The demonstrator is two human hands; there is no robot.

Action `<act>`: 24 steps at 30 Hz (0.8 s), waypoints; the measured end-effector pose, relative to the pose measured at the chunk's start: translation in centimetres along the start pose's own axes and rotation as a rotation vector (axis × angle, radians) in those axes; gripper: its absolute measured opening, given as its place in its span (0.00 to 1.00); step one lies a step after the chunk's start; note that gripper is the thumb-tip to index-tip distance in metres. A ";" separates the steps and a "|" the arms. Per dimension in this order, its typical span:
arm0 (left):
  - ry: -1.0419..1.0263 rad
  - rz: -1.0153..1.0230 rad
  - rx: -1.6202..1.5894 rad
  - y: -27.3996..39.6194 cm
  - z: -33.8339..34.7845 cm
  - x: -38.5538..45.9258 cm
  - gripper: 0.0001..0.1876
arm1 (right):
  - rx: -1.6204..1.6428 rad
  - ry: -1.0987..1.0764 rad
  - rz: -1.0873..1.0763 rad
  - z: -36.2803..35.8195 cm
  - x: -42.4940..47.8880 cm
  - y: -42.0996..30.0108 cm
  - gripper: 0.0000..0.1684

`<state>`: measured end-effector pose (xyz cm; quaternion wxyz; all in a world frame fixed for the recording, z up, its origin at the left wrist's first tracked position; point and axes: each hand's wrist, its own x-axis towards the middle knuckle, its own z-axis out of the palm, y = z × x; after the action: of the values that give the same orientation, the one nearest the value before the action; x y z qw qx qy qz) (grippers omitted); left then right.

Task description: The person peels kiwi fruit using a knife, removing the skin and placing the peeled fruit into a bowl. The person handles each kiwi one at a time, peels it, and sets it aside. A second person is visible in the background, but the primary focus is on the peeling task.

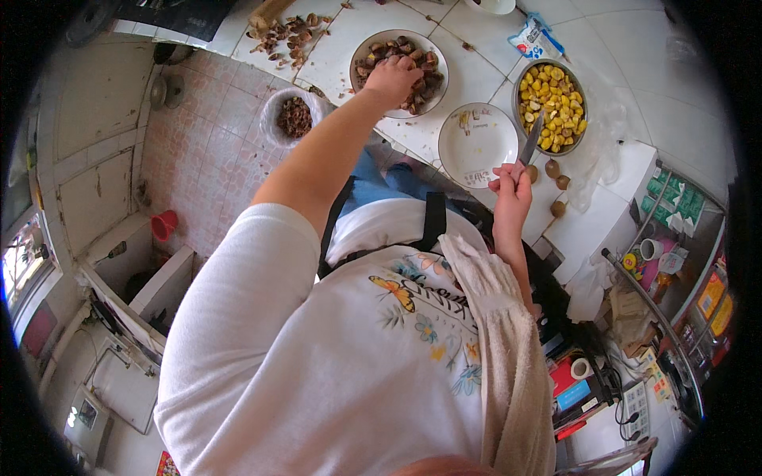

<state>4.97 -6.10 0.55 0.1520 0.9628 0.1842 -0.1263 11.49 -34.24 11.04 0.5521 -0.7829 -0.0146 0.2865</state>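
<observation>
My left hand (394,80) reaches into a white plate (442,95) heaped with dark brown chestnuts (381,53) in their shells. Its fingers point down among the nuts, and whether they grip one is hidden. In my right hand (512,193) is a knife (531,143), held by its pinkish handle with the blade pointing away from me. The blade overlaps the near side of a metal bowl (517,122) full of yellow peeled chestnuts (550,98). A white plate with printed decoration (476,146) lies between the chestnut plate and my right hand, with nothing on it.
Several round brown fruits (552,169) lie right of the knife hand. Beyond the bowl are a blue-white packet (536,38) and a clear plastic bag (601,149). Shell pieces (292,38) litter the tiled counter's left. Below its edge stands a lined bin (271,116) holding shells (294,118).
</observation>
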 end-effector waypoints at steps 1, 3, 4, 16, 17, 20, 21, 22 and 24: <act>-0.016 -0.018 -0.027 -0.2 -0.4 0.4 0.25 | 0.001 -0.007 0.003 -0.1 0.1 0.2 0.06; -0.047 -0.060 -0.081 -0.7 -0.9 1.0 0.25 | -0.016 -0.025 -0.006 -0.1 0.1 0.3 0.06; 0.052 -0.046 -0.036 -1.6 -0.5 1.2 0.25 | -0.033 -0.036 -0.017 -0.1 0.2 0.1 0.06; 0.083 0.058 0.044 -3.7 0.2 -2.5 0.18 | -0.061 -0.140 -0.028 0.6 1.4 0.1 0.08; 0.075 0.068 0.081 -3.5 0.4 -2.3 0.19 | -0.065 -0.150 -0.033 0.7 1.4 0.0 0.08; 0.058 0.069 0.142 -2.8 0.8 -1.7 0.21 | -0.074 -0.167 -0.074 0.8 1.5 -0.2 0.09; 0.058 0.048 0.133 -2.8 1.0 -1.3 0.22 | -0.089 -0.174 -0.080 0.8 1.5 -0.3 0.09; 0.058 0.026 0.125 -2.8 1.1 -1.1 0.22 | -0.103 -0.181 -0.087 0.8 1.6 -0.4 0.09; 0.034 -0.061 0.031 -2.7 0.9 -0.9 0.21 | -0.132 -0.194 -0.097 0.7 1.7 -0.6 0.09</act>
<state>2.90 -4.28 -0.66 0.1298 0.9611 0.2140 -0.1171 12.76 -32.88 10.67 0.5084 -0.7847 -0.1247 0.3320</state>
